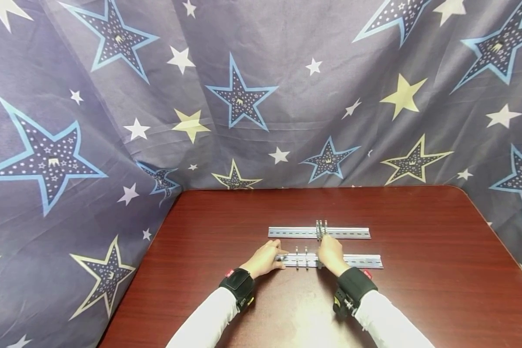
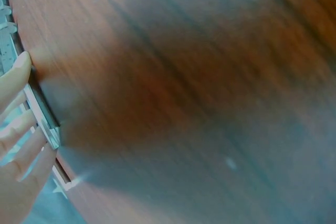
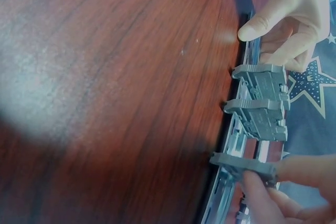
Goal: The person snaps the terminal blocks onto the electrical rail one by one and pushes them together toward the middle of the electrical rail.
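Observation:
A slotted metal DIN rail [image 1: 365,261] lies crosswise on the table. My left hand [image 1: 263,258] grips it near its left end, thumb along the front edge and fingers at the back. Two grey DIN-rail end clamps [image 3: 262,80] [image 3: 260,114] stand upright across the rail, to the right of that hand. Further right, my right hand [image 1: 332,252] pinches a third grey end clamp [image 3: 236,165] between thumb and fingers, at the rail. Whether this clamp is fully seated cannot be told. In the left wrist view, my left hand [image 2: 21,171] shows only at the edge.
Behind lies a second metal rail [image 1: 287,232], parallel to the first, with several upright clamps [image 1: 320,229] close together near its middle. Both rails rest on a reddish-brown wooden table [image 1: 226,212]. A star-patterned cloth [image 1: 282,111] hangs along the table's far and left edges.

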The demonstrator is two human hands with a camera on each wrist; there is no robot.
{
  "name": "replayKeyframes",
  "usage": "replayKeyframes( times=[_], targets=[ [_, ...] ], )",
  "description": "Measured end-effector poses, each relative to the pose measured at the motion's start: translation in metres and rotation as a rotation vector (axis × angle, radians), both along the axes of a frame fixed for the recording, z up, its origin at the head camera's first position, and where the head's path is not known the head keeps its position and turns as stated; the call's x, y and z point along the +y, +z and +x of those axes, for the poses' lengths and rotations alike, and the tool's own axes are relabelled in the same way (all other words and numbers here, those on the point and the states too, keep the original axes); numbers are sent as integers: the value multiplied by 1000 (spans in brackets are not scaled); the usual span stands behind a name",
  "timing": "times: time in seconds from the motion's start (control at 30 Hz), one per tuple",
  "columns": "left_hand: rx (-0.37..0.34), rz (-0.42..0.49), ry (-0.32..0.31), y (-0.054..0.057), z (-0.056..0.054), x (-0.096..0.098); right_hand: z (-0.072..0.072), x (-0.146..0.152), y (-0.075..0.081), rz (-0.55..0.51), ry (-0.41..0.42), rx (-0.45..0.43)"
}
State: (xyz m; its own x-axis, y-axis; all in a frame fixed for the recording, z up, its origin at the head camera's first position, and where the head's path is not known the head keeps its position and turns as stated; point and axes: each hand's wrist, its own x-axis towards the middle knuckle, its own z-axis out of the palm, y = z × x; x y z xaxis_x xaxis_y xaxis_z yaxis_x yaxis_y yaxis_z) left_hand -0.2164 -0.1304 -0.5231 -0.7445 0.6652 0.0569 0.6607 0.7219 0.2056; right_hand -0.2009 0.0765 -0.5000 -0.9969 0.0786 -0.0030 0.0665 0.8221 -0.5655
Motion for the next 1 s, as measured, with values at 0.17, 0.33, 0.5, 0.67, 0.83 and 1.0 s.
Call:
replayKeyframes(
  times=[0.17, 0.33, 0.5, 0.67, 0.83, 1.0],
  targets=[
    [13, 0, -13, -1, 0, 1, -20, 11, -42, -23, -6, 7],
    [19, 1, -13, -1, 1, 1, -7, 8, -17, -39, -26, -94],
    [19, -4, -5, 0, 1, 1, 9, 16, 8, -84, 6, -29],
    [16, -7, 4, 1, 2, 1, 8, 36, 13, -143, 50, 20],
    [4, 2, 13, 2, 2, 1, 6, 58, 16, -122, 105, 90],
    [5, -9, 18, 1, 2, 1, 6, 76, 16, -98, 133, 114]
  ],
)
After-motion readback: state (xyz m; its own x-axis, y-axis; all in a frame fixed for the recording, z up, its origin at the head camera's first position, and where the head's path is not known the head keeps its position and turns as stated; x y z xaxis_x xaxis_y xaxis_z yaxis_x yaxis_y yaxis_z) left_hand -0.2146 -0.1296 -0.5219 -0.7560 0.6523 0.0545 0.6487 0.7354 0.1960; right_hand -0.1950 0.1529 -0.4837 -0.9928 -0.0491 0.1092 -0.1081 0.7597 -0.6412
